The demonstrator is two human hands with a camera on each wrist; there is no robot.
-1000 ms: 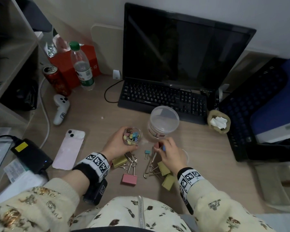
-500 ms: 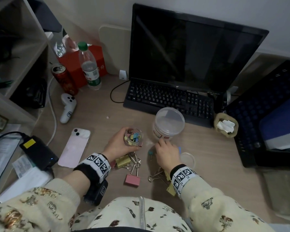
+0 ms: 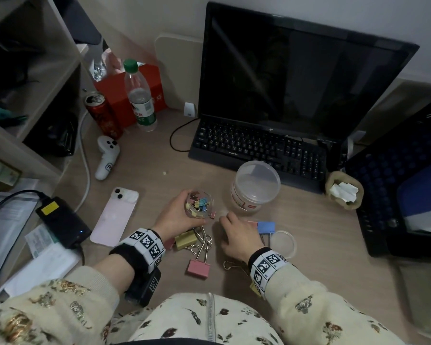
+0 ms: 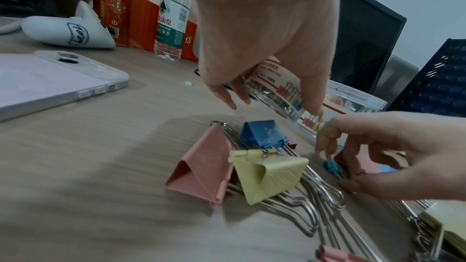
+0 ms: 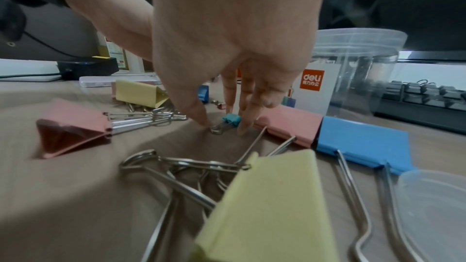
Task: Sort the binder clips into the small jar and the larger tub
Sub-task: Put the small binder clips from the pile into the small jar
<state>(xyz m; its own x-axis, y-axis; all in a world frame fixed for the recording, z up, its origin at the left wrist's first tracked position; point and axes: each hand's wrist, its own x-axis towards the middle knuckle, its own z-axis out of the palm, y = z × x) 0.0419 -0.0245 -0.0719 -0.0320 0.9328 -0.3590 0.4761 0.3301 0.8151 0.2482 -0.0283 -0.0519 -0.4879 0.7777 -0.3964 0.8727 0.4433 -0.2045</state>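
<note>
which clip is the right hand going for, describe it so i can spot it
Start at the clear tub in front of the keyboard. Just before it, the right hand reaches down to the desk. Under its fingers lies a tiny teal clip, far smaller than the pink, blue and yellow clips around it.

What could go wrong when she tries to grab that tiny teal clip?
The small teal clip lies flat on the desk, so the right hand might fumble it or flick it away. Big clips like the pink clip crowd it and could get knocked. The left hand holds the small jar tilted, so clips might spill.
</note>
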